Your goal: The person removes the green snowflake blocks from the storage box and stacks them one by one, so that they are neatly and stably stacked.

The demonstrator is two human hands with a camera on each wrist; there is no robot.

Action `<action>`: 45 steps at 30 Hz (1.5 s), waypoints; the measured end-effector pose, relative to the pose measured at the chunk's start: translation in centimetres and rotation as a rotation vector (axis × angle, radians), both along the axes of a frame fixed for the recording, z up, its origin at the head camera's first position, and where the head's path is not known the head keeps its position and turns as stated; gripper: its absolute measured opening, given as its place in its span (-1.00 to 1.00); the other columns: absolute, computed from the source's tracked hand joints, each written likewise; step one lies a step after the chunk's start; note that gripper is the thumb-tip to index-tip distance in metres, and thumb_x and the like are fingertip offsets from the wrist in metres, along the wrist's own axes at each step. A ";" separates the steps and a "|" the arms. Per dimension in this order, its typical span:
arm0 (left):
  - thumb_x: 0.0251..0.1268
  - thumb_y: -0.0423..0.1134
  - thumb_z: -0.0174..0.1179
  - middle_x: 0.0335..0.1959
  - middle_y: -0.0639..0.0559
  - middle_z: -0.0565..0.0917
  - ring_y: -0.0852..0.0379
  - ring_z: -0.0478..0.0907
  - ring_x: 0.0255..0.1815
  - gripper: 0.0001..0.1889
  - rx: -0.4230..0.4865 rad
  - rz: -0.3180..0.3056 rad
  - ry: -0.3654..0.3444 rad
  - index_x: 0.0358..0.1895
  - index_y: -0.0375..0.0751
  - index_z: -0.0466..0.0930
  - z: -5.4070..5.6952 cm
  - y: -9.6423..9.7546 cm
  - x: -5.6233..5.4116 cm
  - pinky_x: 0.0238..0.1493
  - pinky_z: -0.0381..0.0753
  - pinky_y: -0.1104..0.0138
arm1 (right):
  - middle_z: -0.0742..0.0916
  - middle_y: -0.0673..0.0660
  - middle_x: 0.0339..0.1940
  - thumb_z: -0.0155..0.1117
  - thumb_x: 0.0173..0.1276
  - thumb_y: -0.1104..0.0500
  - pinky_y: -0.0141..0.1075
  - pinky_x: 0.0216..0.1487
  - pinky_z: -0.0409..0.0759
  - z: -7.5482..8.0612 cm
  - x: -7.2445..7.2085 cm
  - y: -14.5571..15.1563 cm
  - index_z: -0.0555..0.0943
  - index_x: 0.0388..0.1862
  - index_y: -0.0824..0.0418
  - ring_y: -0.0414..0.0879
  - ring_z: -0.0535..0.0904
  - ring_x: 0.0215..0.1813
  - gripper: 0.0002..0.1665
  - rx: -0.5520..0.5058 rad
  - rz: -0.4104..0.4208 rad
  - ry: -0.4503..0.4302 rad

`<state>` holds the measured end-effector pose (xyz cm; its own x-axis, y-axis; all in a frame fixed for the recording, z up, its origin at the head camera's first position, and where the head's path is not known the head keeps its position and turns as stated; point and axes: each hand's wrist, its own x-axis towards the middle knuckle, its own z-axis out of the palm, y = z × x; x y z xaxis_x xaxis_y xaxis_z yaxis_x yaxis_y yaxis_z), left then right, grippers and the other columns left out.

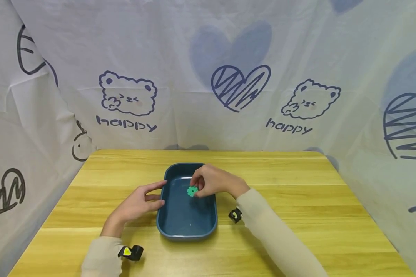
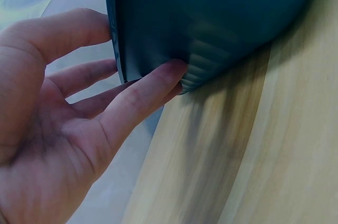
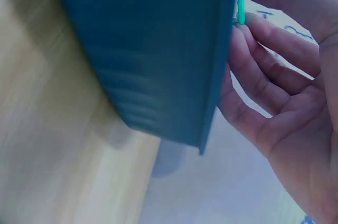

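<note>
A deep blue rectangular tray [image 1: 185, 227] with rounded corners sits on the table. Above its inside, my right hand [image 1: 216, 181] pinches a small green notched plastic disc [image 1: 192, 191] between thumb and finger. In the right wrist view, the green disc [image 3: 241, 10] shows edge-on past the tray's rim, partly hidden by the tray and fingers. My left hand [image 1: 136, 204] reaches to the tray's left side, its fingers extended and touching the outer wall and rim. The left wrist view shows these fingers [image 2: 140, 92] resting against the tray wall [image 2: 211, 12], not wrapped round it.
The yellow wood-grain table [image 1: 287, 215] extends to both sides of the tray. A pale cloth [image 1: 183, 115] with bear and heart drawings hangs behind and beside it. Small black devices are strapped at the left wrist [image 1: 135, 252] and right wrist [image 1: 235, 215].
</note>
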<state>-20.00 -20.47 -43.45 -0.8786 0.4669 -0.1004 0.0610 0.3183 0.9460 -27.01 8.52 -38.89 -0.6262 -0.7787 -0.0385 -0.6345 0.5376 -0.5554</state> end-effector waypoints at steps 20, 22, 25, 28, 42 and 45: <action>0.47 -0.36 0.22 0.62 -0.41 0.18 -0.42 0.43 0.46 -0.27 0.001 0.002 -0.002 0.60 -0.38 0.13 0.6 0.1 0.2 0.16 0.76 0.20 | 0.80 0.08 -0.24 0.56 0.16 0.18 -0.41 -0.23 0.71 1.1 3.3 8.7 0.79 -0.18 0.20 -0.24 0.62 -0.33 -0.75 -0.105 -0.218 0.018; 0.47 -0.35 0.22 0.62 -0.40 0.18 -0.42 0.42 0.47 -0.27 -0.003 0.001 0.000 0.60 -0.38 0.12 0.6 0.1 0.2 0.16 0.76 0.20 | 0.81 0.08 -0.24 0.57 0.16 0.18 -0.40 -0.24 0.71 0.9 3.6 9.6 0.80 -0.19 0.20 -0.25 0.63 -0.33 -0.76 -0.116 -0.227 0.026; 0.47 -0.34 0.22 0.62 -0.41 0.17 -0.43 0.42 0.47 -0.27 -0.005 -0.002 0.001 0.61 -0.38 0.12 0.6 0.1 0.2 0.16 0.76 0.20 | 0.80 0.03 -0.28 0.57 0.16 0.18 -0.39 -0.22 0.73 0.5 3.9 10.8 0.80 -0.22 0.18 -0.25 0.64 -0.34 -0.80 -0.131 -0.240 0.041; 0.47 -0.34 0.23 0.62 -0.41 0.17 -0.43 0.42 0.47 -0.26 0.002 -0.004 -0.001 0.60 -0.39 0.12 0.5 0.1 0.2 0.16 0.76 0.20 | 0.80 0.02 -0.29 0.57 0.15 0.19 -0.36 -0.20 0.75 0.0 4.3 11.7 0.80 -0.24 0.18 -0.22 0.64 -0.34 -0.81 -0.134 -0.254 0.050; 0.47 -0.33 0.23 0.62 -0.41 0.17 -0.42 0.42 0.47 -0.26 0.004 -0.002 -0.008 0.61 -0.36 0.12 0.4 0.1 0.2 0.16 0.76 0.20 | 0.80 -0.03 -0.26 0.59 0.16 0.14 -0.41 -0.27 0.64 -2.1 5.0 14.3 0.80 -0.22 0.12 -0.23 0.60 -0.28 -0.80 -0.055 -0.340 0.072; 0.47 -0.33 0.23 0.62 -0.41 0.17 -0.42 0.42 0.47 -0.26 0.003 -0.001 -0.006 0.61 -0.37 0.12 0.5 0.1 0.2 0.16 0.76 0.21 | 0.80 -0.03 -0.25 0.60 0.15 0.13 -0.43 -0.29 0.63 -2.4 5.0 14.5 0.80 -0.22 0.12 -0.24 0.60 -0.28 -0.78 -0.044 -0.343 0.077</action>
